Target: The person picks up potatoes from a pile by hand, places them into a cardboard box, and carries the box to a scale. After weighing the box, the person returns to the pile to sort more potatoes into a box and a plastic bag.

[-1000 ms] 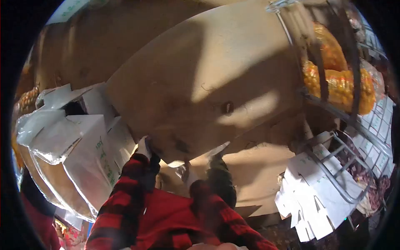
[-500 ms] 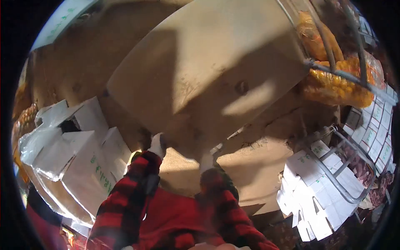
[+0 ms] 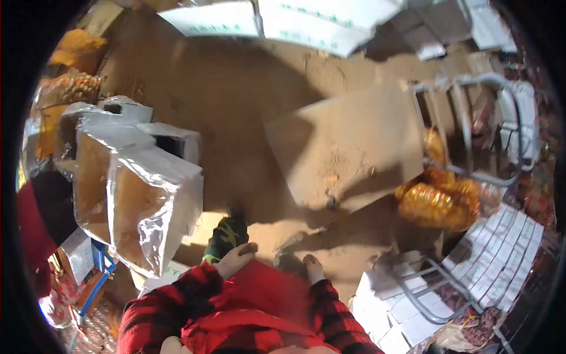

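Note:
My left hand hangs in front of my body, its fingers loosely curled with nothing visible in them. It is beside the edge of a red apron and above a camouflage trouser leg. On the apron's other side is my right hand, small in view and slightly blurred. Its fingers are also curled, with no object showing. Red and black checked sleeves cover both arms. Ahead on the floor lies a large flat cardboard sheet, partly in shadow.
At left stand open cartons lined with clear plastic, and a person's dark red sleeve. Orange net sacks, a metal-framed cart and stacked white boxes are at right. More white boxes line the back.
My view has turned and shifted, bringing white boxes in at the back. The cardboard sheet appears smaller and farther right. Both hands are drawn closer to my body.

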Tool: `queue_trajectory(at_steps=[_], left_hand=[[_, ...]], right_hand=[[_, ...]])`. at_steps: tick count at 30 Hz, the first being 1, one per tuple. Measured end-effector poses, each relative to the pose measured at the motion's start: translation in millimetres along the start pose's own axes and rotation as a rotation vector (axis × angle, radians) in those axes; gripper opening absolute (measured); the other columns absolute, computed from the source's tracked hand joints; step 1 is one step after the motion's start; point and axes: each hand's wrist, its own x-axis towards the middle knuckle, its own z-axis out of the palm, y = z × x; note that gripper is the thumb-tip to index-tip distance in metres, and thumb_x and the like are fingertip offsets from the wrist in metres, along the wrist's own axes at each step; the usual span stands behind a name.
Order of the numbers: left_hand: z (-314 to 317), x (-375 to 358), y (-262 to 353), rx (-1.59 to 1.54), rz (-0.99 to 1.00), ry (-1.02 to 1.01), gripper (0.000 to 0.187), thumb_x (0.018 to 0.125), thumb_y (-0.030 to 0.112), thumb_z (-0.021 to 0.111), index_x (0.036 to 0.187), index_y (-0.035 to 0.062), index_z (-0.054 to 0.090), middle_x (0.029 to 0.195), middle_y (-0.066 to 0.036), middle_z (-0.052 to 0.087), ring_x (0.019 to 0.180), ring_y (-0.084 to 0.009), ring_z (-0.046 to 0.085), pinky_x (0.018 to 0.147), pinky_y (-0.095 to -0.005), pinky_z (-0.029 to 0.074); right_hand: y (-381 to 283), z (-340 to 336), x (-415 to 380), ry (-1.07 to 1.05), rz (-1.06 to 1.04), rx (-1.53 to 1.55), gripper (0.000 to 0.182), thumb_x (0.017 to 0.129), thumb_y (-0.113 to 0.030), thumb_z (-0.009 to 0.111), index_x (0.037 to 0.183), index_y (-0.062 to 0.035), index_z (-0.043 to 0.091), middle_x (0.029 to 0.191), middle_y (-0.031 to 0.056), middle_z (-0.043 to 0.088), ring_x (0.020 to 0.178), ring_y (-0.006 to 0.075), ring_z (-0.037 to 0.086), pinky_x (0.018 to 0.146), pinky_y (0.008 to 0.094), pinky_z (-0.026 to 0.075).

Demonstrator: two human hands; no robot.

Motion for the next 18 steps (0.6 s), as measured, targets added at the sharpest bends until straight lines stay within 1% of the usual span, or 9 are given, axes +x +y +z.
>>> queue_trajectory(at_steps=[4,5,10,12,13,14,15,16,18], left_hand=[[-51.9,-100.5,49.0,-0.082,-0.019,0.155,0.047,0.100,0.019,0.059,0.143,-0.0003,0.053,0.135,-0.011,0.064,0.124,-0.0202,0.059,0.108,-0.0321,0.045],[-66.8,-120.3,52.9,-0.012,0.078,0.171,0.044,0.099,0.019,0.059,0.140,0.0014,0.056,0.134,-0.012,0.064,0.124,-0.0212,0.058,0.108,-0.0327,0.045],[-137.1,-178.3,107.9,0.194,0.418,0.369,0.033,0.098,0.024,0.060,0.123,0.0036,0.067,0.123,-0.014,0.067,0.118,-0.0238,0.061,0.105,-0.0376,0.047],[-155.7,-200.3,135.4,0.095,0.398,0.496,0.033,0.097,0.025,0.058,0.120,0.0022,0.066,0.117,-0.011,0.069,0.109,-0.0217,0.064,0.097,-0.0381,0.050],[-169.7,-170.8,112.6,-0.008,0.543,0.525,0.034,0.097,0.023,0.057,0.122,0.0024,0.066,0.119,-0.009,0.069,0.107,-0.0192,0.063,0.093,-0.0359,0.052],[-178.3,-167.7,116.0,-0.153,0.486,0.520,0.035,0.097,0.022,0.057,0.125,0.0023,0.065,0.121,-0.009,0.068,0.109,-0.0188,0.062,0.095,-0.0356,0.051],[-185.6,-166.5,125.0,-0.300,0.435,0.511,0.036,0.097,0.020,0.057,0.128,0.0022,0.065,0.123,-0.009,0.068,0.112,-0.0184,0.061,0.096,-0.0353,0.051],[-191.1,-167.9,135.1,-0.399,0.536,0.550,0.038,0.096,0.017,0.058,0.131,0.0032,0.064,0.124,-0.008,0.068,0.114,-0.0180,0.060,0.099,-0.0345,0.049],[-210.1,-159.9,140.4,-0.366,0.512,0.660,0.041,0.095,0.016,0.061,0.134,0.0032,0.063,0.125,-0.007,0.068,0.115,-0.0184,0.060,0.101,-0.0340,0.047]], right_hand=[[-111.5,-24.3,-26.4,-0.133,0.212,0.305,0.055,0.097,-0.024,0.059,0.148,-0.0060,0.044,0.129,0.0145,0.064,0.100,0.0314,0.069,0.084,0.0429,0.057],[-141.4,-28.3,-31.6,-0.149,0.216,0.318,0.059,0.098,-0.023,0.058,0.151,-0.0066,0.039,0.133,0.0146,0.061,0.099,0.0335,0.069,0.082,0.0455,0.058],[-279.8,-32.5,-21.3,-0.106,-0.226,-0.306,0.048,0.095,-0.023,0.062,0.138,-0.0034,0.058,0.128,0.0154,0.064,0.101,0.0290,0.068,0.082,0.0445,0.060],[-316.9,-26.3,12.5,-0.110,-0.206,-0.232,0.046,0.095,-0.023,0.062,0.136,-0.0036,0.060,0.120,0.0131,0.067,0.097,0.0253,0.066,0.076,0.0419,0.058],[-336.0,-21.0,28.6,-0.116,-0.190,-0.192,0.045,0.095,-0.022,0.062,0.135,-0.0037,0.061,0.116,0.0120,0.068,0.095,0.0234,0.065,0.073,0.0406,0.057],[-367.0,-14.3,31.8,-0.178,-0.266,-0.163,0.037,0.098,-0.022,0.060,0.131,-0.0039,0.065,0.104,0.0073,0.069,0.087,0.0188,0.062,0.068,0.0368,0.052],[-402.5,-7.4,38.6,-0.223,-0.269,-0.176,0.036,0.098,-0.022,0.061,0.130,-0.0040,0.065,0.104,0.0072,0.070,0.087,0.0196,0.063,0.070,0.0371,0.052],[-435.7,-1.7,46.5,-0.278,-0.242,-0.194,0.036,0.098,-0.023,0.062,0.128,-0.0040,0.065,0.103,0.0071,0.070,0.088,0.0205,0.064,0.072,0.0374,0.053],[-496.1,7.6,76.8,-0.410,-0.137,-0.216,0.035,0.097,-0.024,0.064,0.126,-0.0040,0.066,0.102,0.0070,0.071,0.090,0.0222,0.066,0.077,0.0380,0.054]])
